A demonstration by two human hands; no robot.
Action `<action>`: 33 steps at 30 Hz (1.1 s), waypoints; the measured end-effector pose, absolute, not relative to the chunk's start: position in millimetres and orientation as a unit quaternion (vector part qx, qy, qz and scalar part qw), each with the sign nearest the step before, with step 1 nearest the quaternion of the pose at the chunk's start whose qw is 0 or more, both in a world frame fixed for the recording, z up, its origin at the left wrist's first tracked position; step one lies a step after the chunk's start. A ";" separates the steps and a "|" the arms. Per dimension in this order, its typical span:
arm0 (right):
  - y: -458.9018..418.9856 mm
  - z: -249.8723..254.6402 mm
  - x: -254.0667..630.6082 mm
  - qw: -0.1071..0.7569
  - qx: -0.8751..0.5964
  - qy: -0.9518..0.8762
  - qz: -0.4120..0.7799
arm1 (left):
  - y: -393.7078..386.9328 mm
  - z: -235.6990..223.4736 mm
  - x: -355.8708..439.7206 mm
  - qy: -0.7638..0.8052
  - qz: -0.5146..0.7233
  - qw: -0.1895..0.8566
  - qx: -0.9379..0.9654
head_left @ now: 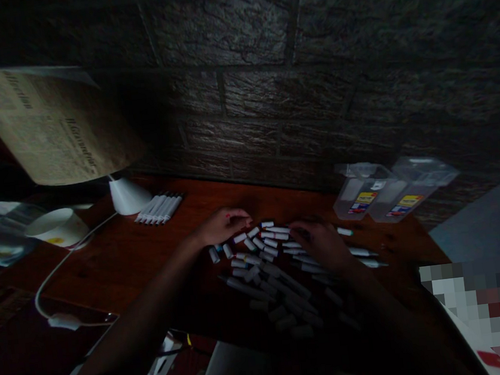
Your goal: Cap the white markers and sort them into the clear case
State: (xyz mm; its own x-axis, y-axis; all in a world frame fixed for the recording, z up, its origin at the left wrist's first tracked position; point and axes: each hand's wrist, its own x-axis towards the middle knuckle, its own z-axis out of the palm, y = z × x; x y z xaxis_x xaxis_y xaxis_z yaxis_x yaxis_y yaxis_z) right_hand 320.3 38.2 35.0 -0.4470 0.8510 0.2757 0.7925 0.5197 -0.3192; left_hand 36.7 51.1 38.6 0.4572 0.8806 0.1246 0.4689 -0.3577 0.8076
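Loose white marker caps (250, 244) and marker bodies (288, 282) lie in a heap on the brown wooden table (183, 237). At the heap's far left edge is my left hand (224, 223), its fingers loosely curved with a gap between them and nothing visible inside. My right hand (323, 242) reaches over the heap's right side, fingers bent, fingertips pinched at the end of a white marker cap (278, 230). Uncapped markers (363, 251) lie under and beside that hand. The near part of the heap is in deep shadow.
A row of white markers (160, 208) lies by the lamp (129, 195). A paper cup (58, 227) stands left, its side crossed by the lamp's white cord (46, 280). Two clear plastic cases (395, 195) stand back right against the dark brick wall (249, 103).
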 end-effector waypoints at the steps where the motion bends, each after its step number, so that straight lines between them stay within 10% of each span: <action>1: 39.3 34.7 320.3 0.201 -0.490 -0.846 0.070 | 52.2 38.0 36.6 0.437 0.291 0.343 0.779; 16: 42.7 36.4 322.1 0.176 -0.511 -0.828 0.151 | 54.5 34.7 41.3 0.430 0.326 0.294 0.789; 26: 33.6 48.2 320.8 0.468 -0.466 -0.650 0.377 | 54.1 45.5 44.9 0.433 0.432 0.422 0.669; 33: 21.1 56.4 309.5 0.500 -0.420 -0.476 0.589 | 42.6 51.3 55.9 0.375 0.439 0.482 0.659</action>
